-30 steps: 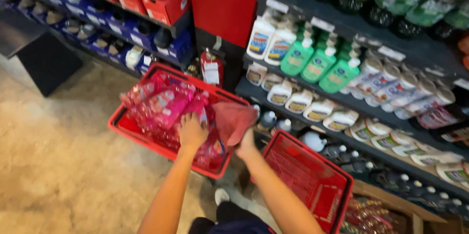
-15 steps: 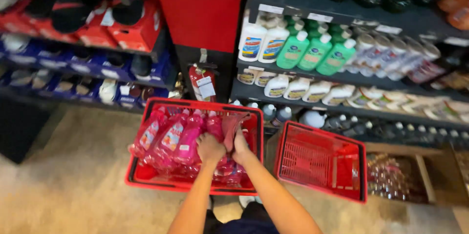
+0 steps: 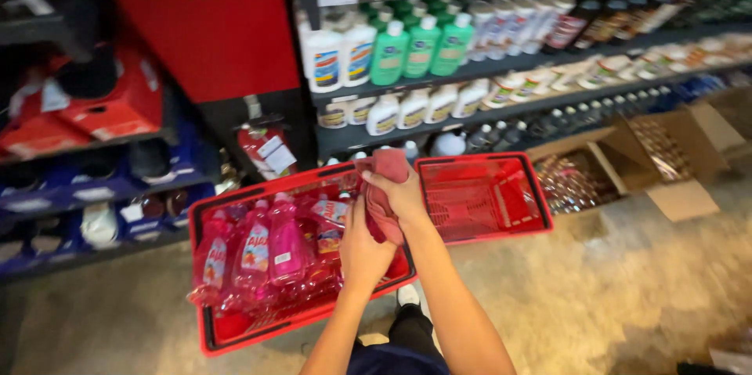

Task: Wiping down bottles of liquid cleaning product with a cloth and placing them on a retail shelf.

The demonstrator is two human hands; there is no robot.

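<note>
A soft, light, limp pink cloth [image 3: 381,191] is gripped by the right hand [image 3: 403,195] and pinched by the left hand [image 3: 364,250] above the red basket [image 3: 205,281], at 3 o'clock from the pink bottles [image 3: 270,246], and is judged best gathered by its bunched middle.

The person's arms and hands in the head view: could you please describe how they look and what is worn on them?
Both forearms are bare, with no sleeves reaching into view. The left hand and right hand wear no gloves, and no watch, ring or bracelet shows. Lower down there is dark clothing and a white shoe.
</note>
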